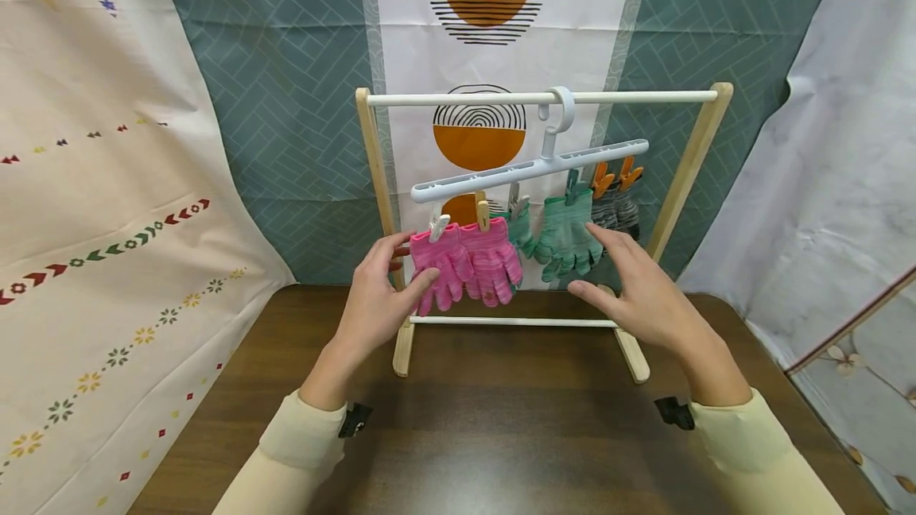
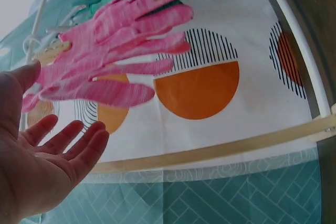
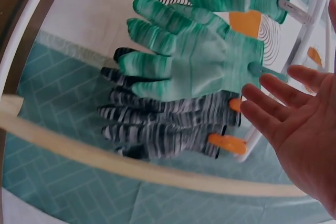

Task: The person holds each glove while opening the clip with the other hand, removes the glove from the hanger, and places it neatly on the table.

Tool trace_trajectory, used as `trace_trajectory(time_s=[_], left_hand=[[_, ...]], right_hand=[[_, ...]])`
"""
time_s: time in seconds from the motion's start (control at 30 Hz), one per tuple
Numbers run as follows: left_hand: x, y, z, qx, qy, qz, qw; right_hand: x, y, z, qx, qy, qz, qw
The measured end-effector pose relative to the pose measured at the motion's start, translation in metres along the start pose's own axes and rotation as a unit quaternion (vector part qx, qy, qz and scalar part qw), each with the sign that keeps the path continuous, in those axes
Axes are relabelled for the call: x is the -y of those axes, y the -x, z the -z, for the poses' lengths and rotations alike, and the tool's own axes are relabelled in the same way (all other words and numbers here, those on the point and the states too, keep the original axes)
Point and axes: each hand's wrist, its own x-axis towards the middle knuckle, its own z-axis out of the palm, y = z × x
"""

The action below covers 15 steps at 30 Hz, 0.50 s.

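Note:
Pink striped gloves (image 1: 489, 261) hang from the left end of a pale plastic hanger (image 1: 529, 168), clipped by a white clothespin (image 1: 440, 227) and a wooden one (image 1: 483, 211). My left hand (image 1: 382, 288) is beside their left edge, fingers spread and the thumb in front of the glove in the head view. Green gloves (image 1: 568, 233) hang further right on clips, with black-and-grey striped gloves (image 3: 168, 132) on orange clothespins (image 3: 227, 143) behind them. My right hand (image 1: 644, 292) hovers at their right, fingers extended and holding nothing. In the left wrist view, a gap separates palm and pink gloves.
The hanger hooks over the white top bar (image 1: 458, 99) of a wooden-legged rack (image 1: 683, 173), which stands on a dark brown table (image 1: 501, 420). A lower white bar (image 1: 515, 322) joins the legs. Patterned cloths (image 1: 272, 102) cover the back and sides.

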Motion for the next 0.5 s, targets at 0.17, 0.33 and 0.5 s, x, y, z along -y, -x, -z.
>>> trace_trajectory(time_s=[0.17,0.33,0.5], left_hand=[[0.0,-0.005,-0.003,-0.014,0.049,0.013,0.9986],[0.002,-0.007,-0.006,-0.03,0.089,0.032,0.9951],[0.004,-0.008,-0.011,-0.037,0.11,0.035,0.9926]], right_hand=[[0.009,-0.011,-0.006,-0.013,-0.022,0.025,0.999],[0.025,-0.022,-0.015,-0.019,-0.06,0.067,0.996],[0.041,-0.032,-0.025,-0.033,-0.117,0.113,0.986]])
